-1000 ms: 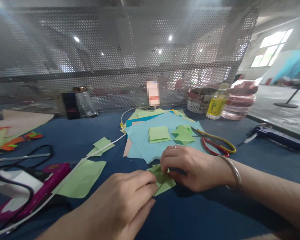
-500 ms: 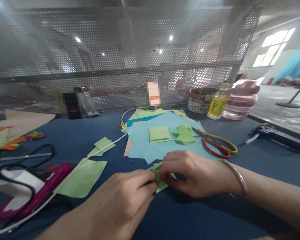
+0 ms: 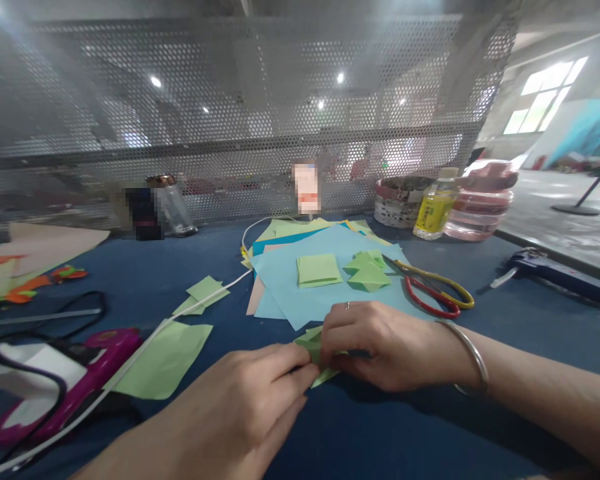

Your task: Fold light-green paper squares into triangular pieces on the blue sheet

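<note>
A small piece of green paper [image 3: 310, 339], partly folded, lies on the dark blue table between my hands. My left hand [image 3: 260, 387] pinches its left side with bent fingers. From the other side my right hand [image 3: 370, 343], with a ring and a bangle, has its fingers closed on the same paper; the fingertips hide much of it. Just beyond, a stack of green paper squares [image 3: 319, 270] and some folded green paper pieces [image 3: 367, 270] rest on light blue paper sheets [image 3: 275, 293]. Scissors [image 3: 437, 293] with red and yellow handles lie right of them.
At left are a larger green sheet [image 3: 167, 360], a magenta tool [image 3: 105, 353] and a white cable [image 3: 145, 343] crossing the table. A glue gun [image 3: 555, 273] lies at right. A yellow-labelled bottle [image 3: 433, 210], a pink bottle [image 3: 480, 207] and a basket [image 3: 397, 200] stand behind.
My left fingertips have shifted slightly right, closer to the right fingers, over the green paper. The right hand stays nearly in place, and the other objects have not been moved.
</note>
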Demonstrator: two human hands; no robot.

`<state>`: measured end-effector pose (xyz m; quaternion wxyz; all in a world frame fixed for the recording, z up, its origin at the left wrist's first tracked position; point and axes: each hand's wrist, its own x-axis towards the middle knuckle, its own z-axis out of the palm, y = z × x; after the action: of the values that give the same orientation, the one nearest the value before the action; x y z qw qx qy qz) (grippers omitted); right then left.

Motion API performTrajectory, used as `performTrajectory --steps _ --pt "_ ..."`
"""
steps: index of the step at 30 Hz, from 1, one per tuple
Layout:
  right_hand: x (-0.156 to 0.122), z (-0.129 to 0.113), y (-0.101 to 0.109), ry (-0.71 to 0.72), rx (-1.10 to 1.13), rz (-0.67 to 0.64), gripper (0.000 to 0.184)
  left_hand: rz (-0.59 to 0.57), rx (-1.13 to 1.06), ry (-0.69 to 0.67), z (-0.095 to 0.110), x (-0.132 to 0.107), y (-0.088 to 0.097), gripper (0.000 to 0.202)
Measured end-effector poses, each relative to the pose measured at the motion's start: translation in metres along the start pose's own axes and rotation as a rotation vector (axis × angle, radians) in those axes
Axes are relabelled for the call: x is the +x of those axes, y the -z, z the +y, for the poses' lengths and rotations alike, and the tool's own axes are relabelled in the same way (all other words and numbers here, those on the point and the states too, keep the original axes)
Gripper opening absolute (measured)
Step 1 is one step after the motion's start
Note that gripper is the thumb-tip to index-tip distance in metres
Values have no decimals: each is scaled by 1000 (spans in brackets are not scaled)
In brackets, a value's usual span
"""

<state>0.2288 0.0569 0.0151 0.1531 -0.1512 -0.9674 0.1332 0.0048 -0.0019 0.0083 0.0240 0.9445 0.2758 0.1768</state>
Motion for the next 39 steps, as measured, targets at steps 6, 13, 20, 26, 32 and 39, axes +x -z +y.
performTrajectory --steps 6,13,20,26,32,39 --pt "0 1 0 24 18 -1 18 -20 3 -13 0 0 2 27" --pt "-1 -1 1 46 9 -4 20 -53 -10 -2 -1 -2 2 29" --pt "0 -1 3 64 -13 -15 24 -78 -24 31 -1 -3 1 25" --pt "-1 0 5 93 -33 -32 28 -103 -54 30 0 -3 2 24" --pt "-2 -1 5 134 -108 -53 28 -111 -80 39 -1 -1 1 22" --pt "-1 -5 4 158 -190 -31 19 -131 -87 74 -1 -4 0 26"
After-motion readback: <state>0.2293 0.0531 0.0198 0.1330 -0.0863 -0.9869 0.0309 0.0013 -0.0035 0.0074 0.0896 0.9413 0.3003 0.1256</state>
